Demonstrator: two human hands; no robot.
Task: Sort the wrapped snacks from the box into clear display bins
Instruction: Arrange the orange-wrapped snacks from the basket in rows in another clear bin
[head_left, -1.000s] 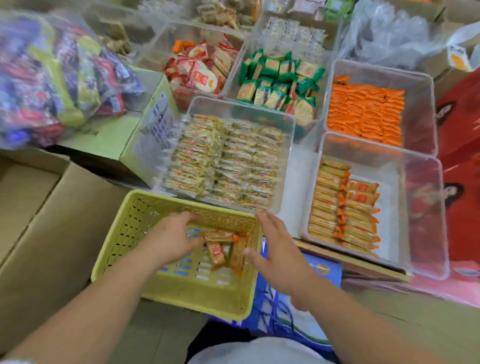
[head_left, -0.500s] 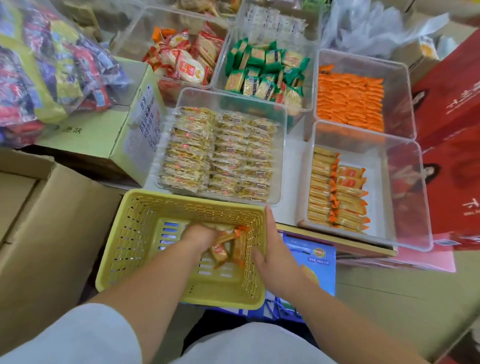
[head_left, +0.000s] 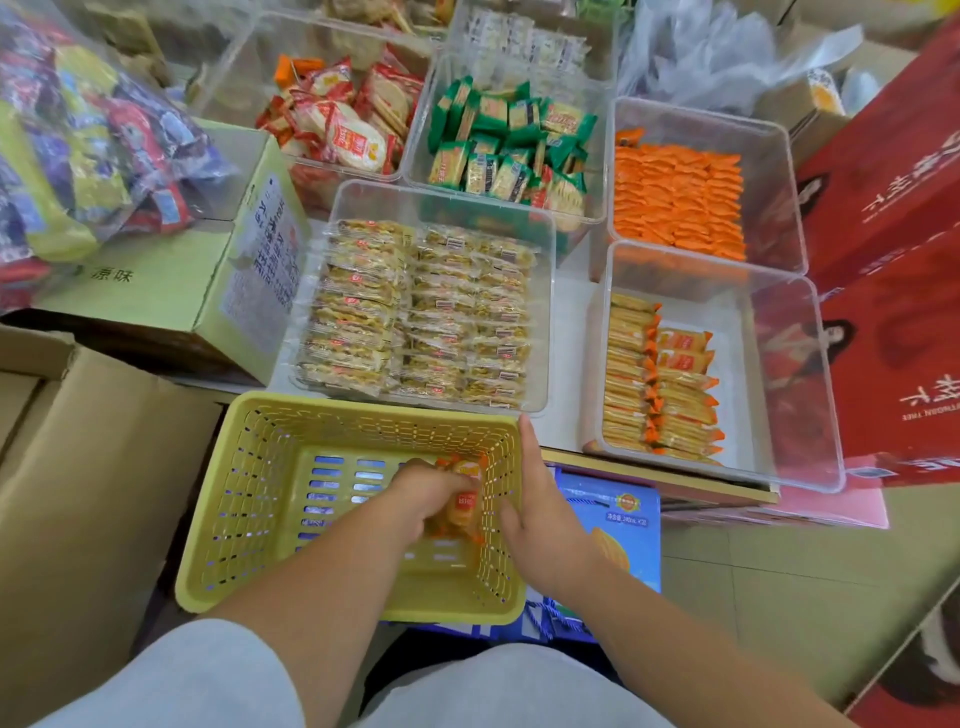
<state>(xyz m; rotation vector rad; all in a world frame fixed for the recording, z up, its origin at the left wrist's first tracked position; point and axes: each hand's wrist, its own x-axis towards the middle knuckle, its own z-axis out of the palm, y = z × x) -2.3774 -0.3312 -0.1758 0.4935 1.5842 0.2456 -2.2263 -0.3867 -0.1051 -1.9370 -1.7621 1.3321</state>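
A yellow slotted basket (head_left: 260, 499) sits in front of me with a few orange-wrapped snacks (head_left: 464, 506) at its right side. My left hand (head_left: 423, 493) is down inside it, fingers closed around those snacks. My right hand (head_left: 540, 506) rests flat against the basket's right wall from outside, thumb toward the snacks, holding nothing. To the right stands a clear bin (head_left: 779, 384) part filled with matching orange-wrapped snacks (head_left: 657, 379) in rows along its left side.
Other clear bins hold yellow packs (head_left: 421, 312), green packs (head_left: 509, 150), red-and-white packs (head_left: 343, 130) and orange packs (head_left: 680, 202). Brown cardboard boxes (head_left: 88, 467) lie left, a green box (head_left: 156, 291) behind them, red cartons (head_left: 893, 270) right, a blue box (head_left: 618, 535) under the basket.
My left hand went from the basket's near rim down onto the snacks and closed on them. My right hand shifted against the basket's right wall. The view tilted closer.
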